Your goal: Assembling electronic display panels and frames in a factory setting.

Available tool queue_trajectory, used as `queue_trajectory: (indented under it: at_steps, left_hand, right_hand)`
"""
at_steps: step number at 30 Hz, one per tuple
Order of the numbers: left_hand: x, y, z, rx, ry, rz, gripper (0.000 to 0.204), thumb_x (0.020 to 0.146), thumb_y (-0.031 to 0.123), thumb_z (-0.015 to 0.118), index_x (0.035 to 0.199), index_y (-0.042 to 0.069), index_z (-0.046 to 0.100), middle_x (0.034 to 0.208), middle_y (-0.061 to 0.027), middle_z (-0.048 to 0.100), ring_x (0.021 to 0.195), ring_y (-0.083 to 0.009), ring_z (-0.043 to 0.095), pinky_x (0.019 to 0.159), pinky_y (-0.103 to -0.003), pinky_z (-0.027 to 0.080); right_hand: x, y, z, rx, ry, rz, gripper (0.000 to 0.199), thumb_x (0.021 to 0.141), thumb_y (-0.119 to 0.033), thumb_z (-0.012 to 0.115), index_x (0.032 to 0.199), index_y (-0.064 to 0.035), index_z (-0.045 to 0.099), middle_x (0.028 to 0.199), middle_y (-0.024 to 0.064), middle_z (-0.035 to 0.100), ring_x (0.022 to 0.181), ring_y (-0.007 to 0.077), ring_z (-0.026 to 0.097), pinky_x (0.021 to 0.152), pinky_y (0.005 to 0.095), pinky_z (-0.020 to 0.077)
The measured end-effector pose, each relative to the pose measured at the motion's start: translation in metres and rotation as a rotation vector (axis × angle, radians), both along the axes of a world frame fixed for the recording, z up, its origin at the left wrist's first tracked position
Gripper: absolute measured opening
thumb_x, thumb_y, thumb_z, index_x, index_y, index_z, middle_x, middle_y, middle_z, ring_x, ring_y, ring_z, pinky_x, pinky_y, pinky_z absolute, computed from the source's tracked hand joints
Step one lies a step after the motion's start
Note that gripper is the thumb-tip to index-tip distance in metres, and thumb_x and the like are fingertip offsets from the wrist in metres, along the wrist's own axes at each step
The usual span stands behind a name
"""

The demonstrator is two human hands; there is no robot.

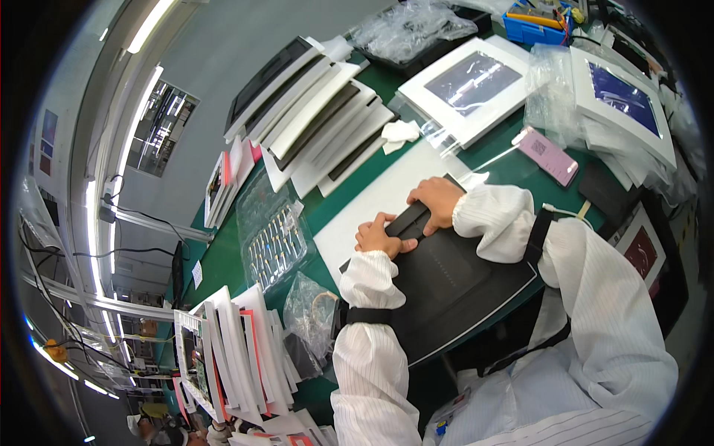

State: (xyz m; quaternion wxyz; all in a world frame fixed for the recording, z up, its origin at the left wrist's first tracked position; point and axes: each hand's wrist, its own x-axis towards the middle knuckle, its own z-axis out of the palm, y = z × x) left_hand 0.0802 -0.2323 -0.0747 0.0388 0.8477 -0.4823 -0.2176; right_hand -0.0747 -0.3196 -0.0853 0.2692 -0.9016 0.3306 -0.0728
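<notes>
A flat black panel [446, 282] with a raised ridge along its far edge lies in front of me, on a white sheet [357, 215]. My left hand [381, 236] is closed on the left part of that ridge, thumb on the near side and fingers over the far side. Further right, my right hand [437, 202] grips the same ridge, its fingers bent over the top and the thumb reaching down toward the panel's surface. The fingertips beyond the ridge are partly hidden.
On the green table [338, 204] stand a stack of white and black panels [320, 111] and a clear tray of small parts [275, 249]. White-framed screens [468, 85] lie at the far right, near a pink phone [547, 156]. More upright boards [238, 349] fill the near left.
</notes>
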Motion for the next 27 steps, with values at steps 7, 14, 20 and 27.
queue_trajectory:
  at_steps: [7,14,20,27]
  left_hand:
    - [0.022,0.004,-0.015,-0.079,0.013,-0.126,0.072,0.055,0.036,0.083,0.12,0.021,0.054,0.11,-0.0169,0.057,0.103,-0.0317,0.056,0.091,-0.037,0.043]
    - [0.019,0.013,-0.012,-0.048,0.178,-0.125,0.073,0.056,0.032,0.083,0.121,0.03,0.052,0.126,-0.0158,0.039,0.12,-0.0337,0.035,0.099,-0.041,0.034]
    - [0.004,0.02,0.004,-0.134,0.101,0.018,0.075,0.049,0.022,0.085,0.118,0.029,0.055,0.123,-0.0099,0.041,0.118,-0.0289,0.036,0.1,-0.038,0.031]
    - [0.023,0.022,-0.007,-0.106,0.156,-0.054,0.074,0.052,0.027,0.085,0.12,0.03,0.054,0.124,-0.0125,0.041,0.118,-0.0309,0.037,0.099,-0.038,0.034]
  right_hand:
    - [-0.006,0.003,0.0,0.056,-0.071,0.044,0.068,0.058,-0.022,0.08,0.118,-0.0063,0.053,0.117,0.0119,0.053,0.113,0.0298,0.046,0.097,0.0364,0.0367]
    - [-0.011,-0.003,-0.007,0.095,-0.063,0.06,0.068,0.057,-0.021,0.081,0.117,-0.0065,0.053,0.117,0.0114,0.053,0.113,0.0294,0.045,0.097,0.0364,0.0363]
    - [-0.007,-0.001,0.009,-0.019,-0.059,0.062,0.064,0.054,-0.02,0.081,0.11,-0.0081,0.054,0.107,0.0089,0.055,0.106,0.0281,0.048,0.091,0.0371,0.0388]
    - [0.004,-0.004,0.002,0.039,0.011,0.117,0.066,0.057,-0.022,0.081,0.114,-0.0081,0.051,0.112,0.01,0.052,0.11,0.028,0.046,0.093,0.0362,0.0378]
